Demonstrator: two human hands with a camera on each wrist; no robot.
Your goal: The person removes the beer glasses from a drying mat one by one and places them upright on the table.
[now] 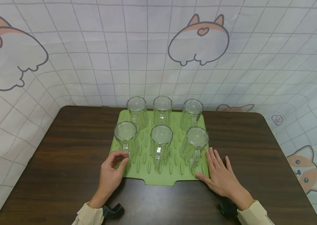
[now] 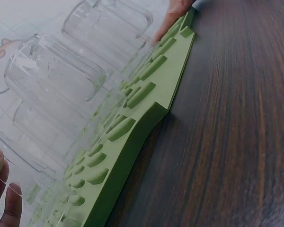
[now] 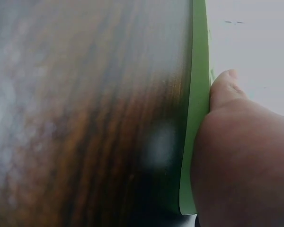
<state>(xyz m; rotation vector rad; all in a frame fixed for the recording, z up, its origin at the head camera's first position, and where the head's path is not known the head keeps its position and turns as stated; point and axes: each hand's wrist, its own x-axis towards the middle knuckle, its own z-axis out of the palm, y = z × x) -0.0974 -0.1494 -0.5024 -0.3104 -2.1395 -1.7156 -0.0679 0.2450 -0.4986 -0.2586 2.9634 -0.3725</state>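
Note:
Several clear glass mugs stand upside down in two rows on a green drying mat (image 1: 158, 179) with raised ribs. My left hand (image 1: 112, 173) is at the front-left mug (image 1: 126, 134), thumb and fingertips pinching its handle. In the left wrist view those fingers (image 2: 12, 208) show at the lower left against clear glass. My right hand (image 1: 221, 178) lies with straight fingers over the mat's front-right corner, beside the front-right mug (image 1: 195, 142). In the right wrist view its thumb (image 3: 225, 90) reaches over the mat's green edge (image 3: 197, 109).
The mat lies on a dark wooden table (image 1: 76, 150). A front-middle mug (image 1: 161, 139) and three back-row mugs, such as the back-left one (image 1: 138, 114), stand close together. Behind the table hangs a white grid-patterned cloth (image 1: 136, 56) with cartoon dogs.

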